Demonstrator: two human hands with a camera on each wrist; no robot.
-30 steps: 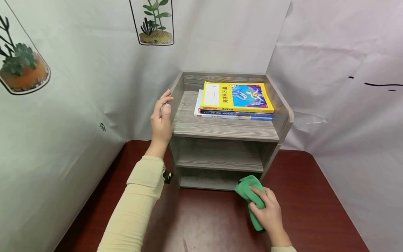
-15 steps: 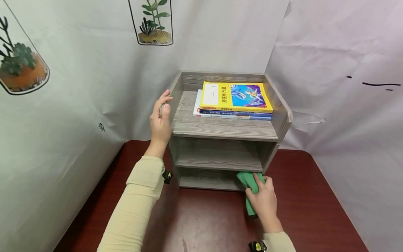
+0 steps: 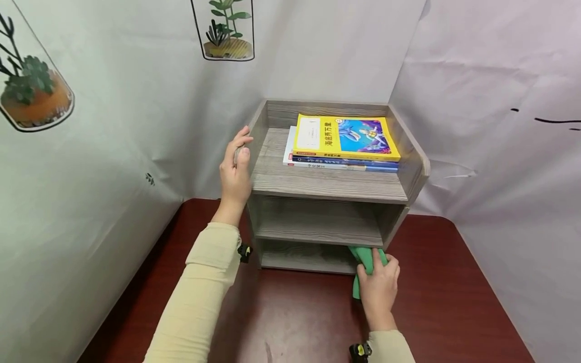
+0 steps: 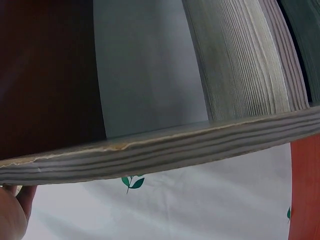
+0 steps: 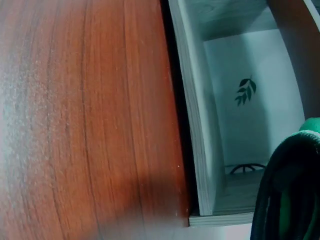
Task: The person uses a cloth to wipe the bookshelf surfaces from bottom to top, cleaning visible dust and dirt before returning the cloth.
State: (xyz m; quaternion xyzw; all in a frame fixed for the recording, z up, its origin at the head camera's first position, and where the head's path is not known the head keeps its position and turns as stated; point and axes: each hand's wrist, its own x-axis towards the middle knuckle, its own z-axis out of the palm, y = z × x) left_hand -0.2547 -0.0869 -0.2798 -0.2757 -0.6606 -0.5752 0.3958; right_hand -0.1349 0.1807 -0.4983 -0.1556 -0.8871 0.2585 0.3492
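A small grey wood-grain shelf unit [image 3: 327, 187] stands on a dark red table. My left hand [image 3: 235, 176] rests against the outside of its left side panel [image 3: 258, 126], fingers reaching up along the board. In the left wrist view, part of that hand [image 4: 11, 212] shows beyond the panel's edge [image 4: 160, 147]. With my right hand [image 3: 380, 285] I grip a green cloth [image 3: 363, 259] at the right end of the lowest compartment. The cloth's front part is partly inside, under the middle board [image 3: 317, 236]; its far end is hidden. The cloth [image 5: 312, 125] appears at the right wrist view's edge.
Several stacked books, topped by a yellow book [image 3: 317, 148], lie on the upper shelf. The red table [image 3: 436, 297] extends in front and to both sides. White printed cloth walls [image 3: 113, 151] enclose the back and sides. A black wrist camera [image 3: 360, 351] sits at my right cuff.
My right hand has carried the green cloth forward and slightly left, from before the unit into the lowest compartment's right end. The left hand keeps its place on the side panel.
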